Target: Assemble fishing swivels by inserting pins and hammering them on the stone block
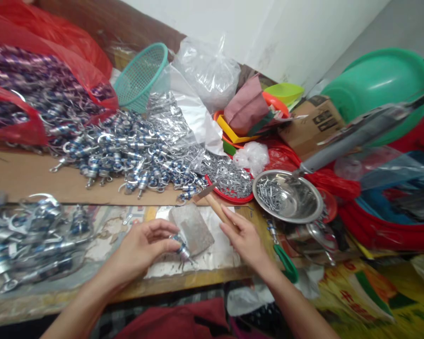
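My left hand pinches a small silver metal fitting with a blue band between thumb and fingers. The fitting is at the near-left edge of a flat grey block on whitish sheeting; whether it touches the block, I cannot tell. In my right hand is a hammer, gripped by its wooden handle. Its head is raised above the block's far edge. A heap of similar fittings lies on cardboard beyond my left hand, and more fittings are piled at the left.
Right of the heap stand a red tray of small metal pieces and a steel bowl with metal pins. A green-handled tool lies near the table edge. Behind are a teal basket, a red bag and a carton.
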Demonstrator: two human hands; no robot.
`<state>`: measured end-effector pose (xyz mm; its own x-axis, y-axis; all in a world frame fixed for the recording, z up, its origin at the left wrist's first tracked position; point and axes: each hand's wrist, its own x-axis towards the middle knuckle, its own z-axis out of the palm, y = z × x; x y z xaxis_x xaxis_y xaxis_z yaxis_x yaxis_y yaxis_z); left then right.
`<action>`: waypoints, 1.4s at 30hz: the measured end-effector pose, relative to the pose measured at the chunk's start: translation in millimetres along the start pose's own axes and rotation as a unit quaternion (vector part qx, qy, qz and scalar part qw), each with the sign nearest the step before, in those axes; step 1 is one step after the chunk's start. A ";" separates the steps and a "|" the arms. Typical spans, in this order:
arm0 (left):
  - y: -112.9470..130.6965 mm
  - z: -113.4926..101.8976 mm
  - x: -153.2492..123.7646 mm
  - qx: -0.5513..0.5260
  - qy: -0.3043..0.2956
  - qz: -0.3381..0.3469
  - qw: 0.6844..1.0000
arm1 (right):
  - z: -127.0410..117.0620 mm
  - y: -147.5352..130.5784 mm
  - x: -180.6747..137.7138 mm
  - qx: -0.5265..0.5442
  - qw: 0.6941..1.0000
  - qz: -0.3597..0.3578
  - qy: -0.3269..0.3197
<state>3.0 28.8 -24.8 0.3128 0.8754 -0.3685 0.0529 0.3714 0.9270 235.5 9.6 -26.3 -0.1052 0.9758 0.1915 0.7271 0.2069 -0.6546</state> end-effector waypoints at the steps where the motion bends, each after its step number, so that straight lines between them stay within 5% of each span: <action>1: 0.0 -0.1 -0.6 0.041 0.016 0.013 0.999 | 3.3 7.1 9.7 -0.020 1.000 0.012 -0.012; 4: -0.5 1.6 -1.1 0.117 0.068 0.091 0.987 | 5.3 24.0 36.9 -0.129 0.991 0.027 -0.038; 11: -5.7 9.4 1.9 0.201 0.124 0.243 0.941 | -10.4 50.4 99.9 -0.262 0.957 0.122 0.026; 16: -5.4 9.5 -0.8 0.205 0.110 0.233 0.944 | -10.8 59.4 116.4 -0.250 0.961 0.117 0.028; 20: -4.2 8.2 -3.1 0.176 0.115 0.204 0.956 | -18.3 51.3 107.2 -0.187 0.976 0.083 0.071; 24: -3.9 8.5 -3.1 0.162 0.137 0.187 0.959 | -5.3 9.8 72.5 -0.086 0.992 0.052 0.073; 30: -0.2 12.5 -2.5 0.167 0.144 0.208 0.953 | 30.9 -54.8 20.4 0.250 0.967 -0.043 0.013; 42: 1.2 16.7 -9.5 0.143 0.106 0.275 0.945 | 32.7 -58.7 4.3 0.332 0.941 -0.038 0.046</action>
<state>15.9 15.8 -19.0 0.1727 0.9652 0.1962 0.2007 -0.2295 0.9524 170.2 3.9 -11.0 -0.0594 0.9525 0.2988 0.1315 0.3042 -0.9435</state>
